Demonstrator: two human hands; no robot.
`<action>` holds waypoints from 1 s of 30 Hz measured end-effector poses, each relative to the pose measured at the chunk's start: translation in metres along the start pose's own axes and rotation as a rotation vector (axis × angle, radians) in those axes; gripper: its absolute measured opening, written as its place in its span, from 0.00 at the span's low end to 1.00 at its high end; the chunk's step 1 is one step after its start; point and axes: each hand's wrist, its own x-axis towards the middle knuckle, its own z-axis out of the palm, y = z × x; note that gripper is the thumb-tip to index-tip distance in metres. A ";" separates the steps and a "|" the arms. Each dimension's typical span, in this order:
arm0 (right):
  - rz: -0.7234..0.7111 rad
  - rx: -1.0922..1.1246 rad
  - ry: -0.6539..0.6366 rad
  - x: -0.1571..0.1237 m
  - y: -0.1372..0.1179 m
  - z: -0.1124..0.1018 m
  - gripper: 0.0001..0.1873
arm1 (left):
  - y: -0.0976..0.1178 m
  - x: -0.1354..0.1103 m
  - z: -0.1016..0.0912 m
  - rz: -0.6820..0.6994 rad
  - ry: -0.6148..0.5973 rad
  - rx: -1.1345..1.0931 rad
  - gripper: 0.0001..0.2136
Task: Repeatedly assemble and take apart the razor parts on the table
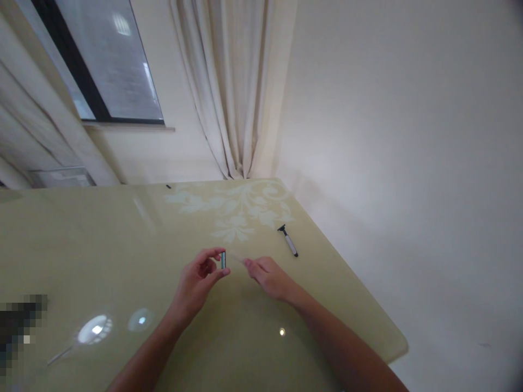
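Between the thumb and fingertips of my left hand [200, 277] a small razor cartridge [223, 259] is held upright by its two ends. It shows dark edges and a teal strip. Just to the right, my right hand [267, 276] is closed in a pinch on a thin pale stick [237, 257], whose tip points toward the cartridge. The stick is blurred, so its exact kind cannot be made out. A razor [289, 242] with a grey and black handle lies on the table beyond my right hand, its black T-shaped end pointing away.
The glossy pale green table [122, 239] has a white floral pattern near its far corner. A small black piece [168, 187] lies by the far edge. At the lower left is a dark pixelated shape [20, 326]. Curtains [229, 81] and a wall [388, 136] border the table.
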 end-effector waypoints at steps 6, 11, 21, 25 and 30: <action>0.012 0.004 0.035 0.001 0.001 0.001 0.35 | -0.004 -0.001 0.000 0.042 -0.030 0.035 0.19; 0.036 -0.033 0.058 0.002 0.005 0.003 0.35 | -0.009 -0.001 -0.001 0.068 -0.022 0.094 0.18; 0.012 0.001 0.003 0.002 0.003 0.006 0.34 | -0.005 -0.001 -0.001 0.085 -0.038 0.117 0.18; 0.047 0.024 0.055 0.001 0.002 0.005 0.35 | -0.006 0.000 -0.002 0.075 -0.029 0.116 0.18; 0.060 -0.023 0.095 0.004 0.006 0.003 0.35 | -0.009 0.001 -0.004 0.058 -0.028 0.100 0.18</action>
